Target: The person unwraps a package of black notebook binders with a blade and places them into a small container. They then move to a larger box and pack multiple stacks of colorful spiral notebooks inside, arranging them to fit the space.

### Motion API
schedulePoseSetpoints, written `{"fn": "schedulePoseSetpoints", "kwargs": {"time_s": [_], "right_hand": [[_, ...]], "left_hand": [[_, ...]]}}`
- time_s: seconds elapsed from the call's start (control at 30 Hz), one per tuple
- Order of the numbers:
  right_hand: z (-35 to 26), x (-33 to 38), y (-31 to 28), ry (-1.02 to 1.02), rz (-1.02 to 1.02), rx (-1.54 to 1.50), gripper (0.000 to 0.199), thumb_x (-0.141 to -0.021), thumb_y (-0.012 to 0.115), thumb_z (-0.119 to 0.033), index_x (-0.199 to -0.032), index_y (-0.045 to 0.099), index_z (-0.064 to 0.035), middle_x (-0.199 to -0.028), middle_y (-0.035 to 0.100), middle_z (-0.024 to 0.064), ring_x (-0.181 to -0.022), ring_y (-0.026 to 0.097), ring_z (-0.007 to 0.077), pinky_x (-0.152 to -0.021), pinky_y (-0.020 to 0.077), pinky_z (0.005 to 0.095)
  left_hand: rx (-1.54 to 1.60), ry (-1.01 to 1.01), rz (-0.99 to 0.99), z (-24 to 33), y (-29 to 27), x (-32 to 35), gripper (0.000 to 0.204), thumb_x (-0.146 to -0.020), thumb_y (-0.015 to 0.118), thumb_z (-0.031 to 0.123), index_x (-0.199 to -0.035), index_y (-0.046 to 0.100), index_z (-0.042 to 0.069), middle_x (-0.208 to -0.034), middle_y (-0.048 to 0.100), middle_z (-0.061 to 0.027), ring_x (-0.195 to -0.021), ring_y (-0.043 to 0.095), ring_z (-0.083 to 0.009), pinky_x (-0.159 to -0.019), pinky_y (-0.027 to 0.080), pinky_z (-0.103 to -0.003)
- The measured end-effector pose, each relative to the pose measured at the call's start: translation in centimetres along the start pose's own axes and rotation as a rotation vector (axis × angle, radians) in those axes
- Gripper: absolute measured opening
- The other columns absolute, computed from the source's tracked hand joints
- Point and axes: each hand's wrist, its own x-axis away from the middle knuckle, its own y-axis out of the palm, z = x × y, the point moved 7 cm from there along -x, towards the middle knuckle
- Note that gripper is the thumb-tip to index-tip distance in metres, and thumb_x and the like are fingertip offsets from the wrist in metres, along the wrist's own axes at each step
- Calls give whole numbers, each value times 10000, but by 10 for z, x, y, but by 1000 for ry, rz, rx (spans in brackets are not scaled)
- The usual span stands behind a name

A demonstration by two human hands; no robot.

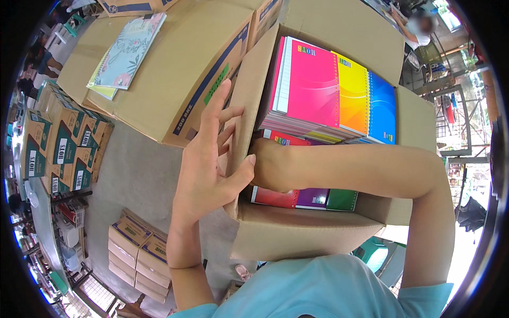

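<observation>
An open cardboard box [305,238] stands in front of me, packed with spiral notebooks. Its far half holds tall stacks topped by a pink notebook [313,79], a yellow notebook [352,95] and a blue notebook [382,108]. Lower down in the near half lie a red notebook [273,197], a purple notebook [312,199] and a green notebook [342,200]. My left hand [212,159] rests at the box's left wall, fingers stretched out, thumb by the rim. Reaching across from the right, my right hand [269,165] is inside the box against that wall, its fingers hidden.
Left of the box is a large closed carton [175,58] with two notebooks [130,53] on top. Stacked cartons [63,140] stand on a pallet at far left, smaller cartons [139,249] on the floor. Another person [419,26] is at the far right.
</observation>
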Motion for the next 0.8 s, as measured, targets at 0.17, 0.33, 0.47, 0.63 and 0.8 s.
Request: {"fn": "schedulePoseSetpoints", "kwargs": {"time_s": [0.17, 0.33, 0.47, 0.63, 0.8], "right_hand": [[5, -2, 3, -26, -13, 3, 365, -716, 773, -232, -1045, 706, -89, -1115, 687, 81, -1101, 642, 287, -940, 483, 433], [5, 2, 10, -32, -15, -11, 370, -715, 787, -259, -1045, 714, -108, -1087, 704, 53, -1072, 662, 272, -892, 517, 416], [5, 22, 9, -3, 97, -135, 334, -722, 780, -257, -1032, 722, -146, -1014, 725, 47, -1007, 689, 265, -841, 536, 403], [3, 38, 7, -20, 345, -149, 138, -744, 696, -180, -871, 693, -127, -821, 693, 69, -848, 686, 274, -810, 512, 418], [4, 46, 9, 4, 353, -192, 87, -774, 614, -157, -738, 686, -123, -698, 666, 77, -766, 679, 266, -869, 465, 439]], "left_hand": [[6, -21, -6, -3, -1, 1, 902, -746, 631, 48, -1553, 227, 56, -1384, 496, -213, -1295, 522, -321, -1031, 495, -433], [-19, 20, 4, -5, -2, 0, 909, -754, 668, 130, -1550, 238, 42, -1392, 488, -221, -1302, 516, -320, -1027, 495, -436], [-25, 22, 8, -7, 0, -1, 922, -759, 684, 174, -1553, 232, 40, -1392, 488, -226, -1295, 523, -321, -1024, 493, -436], [-4, 61, 8, -11, -2, 1, 933, -768, 697, 204, -1554, 225, 30, -1408, 478, -234, -1289, 531, -331, -1022, 490, -441], [-46, 79, -25, -13, -2, -2, 930, -769, 696, 215, -1541, 226, -8, -1461, 420, -244, -1305, 512, -346, -1020, 494, -448]]}}
